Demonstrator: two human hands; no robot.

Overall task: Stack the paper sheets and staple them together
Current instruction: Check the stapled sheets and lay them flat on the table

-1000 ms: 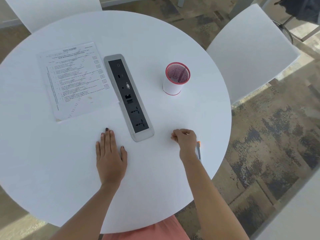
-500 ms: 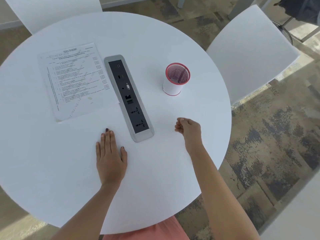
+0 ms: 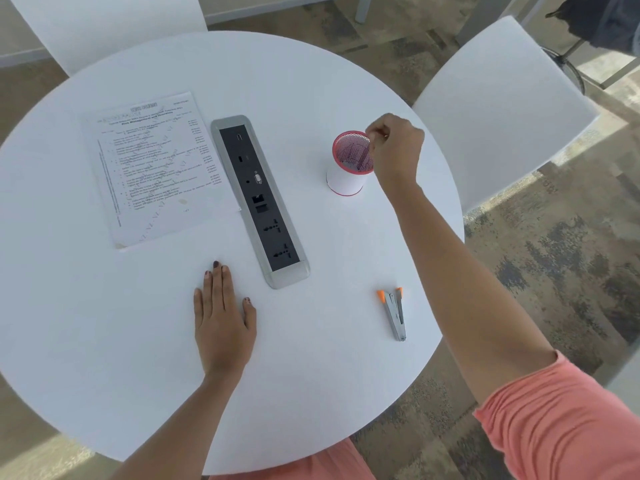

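White table (image 3: 311, 98): left hand (image 3: 223, 317) flat, right hand (image 3: 394, 147) pinched over mesh cup (image 3: 349, 164), contents unclear.

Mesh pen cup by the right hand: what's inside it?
The mesh pen cup shows only its pink mesh wall and some dark streaks, too blurred to identify. The right hand, fingers curled, covers its right rim, hiding anything there.

Bright daylight, white table (image 3: 311, 81) near overexposed, sunlit floor at right, wide-angle bending at edges
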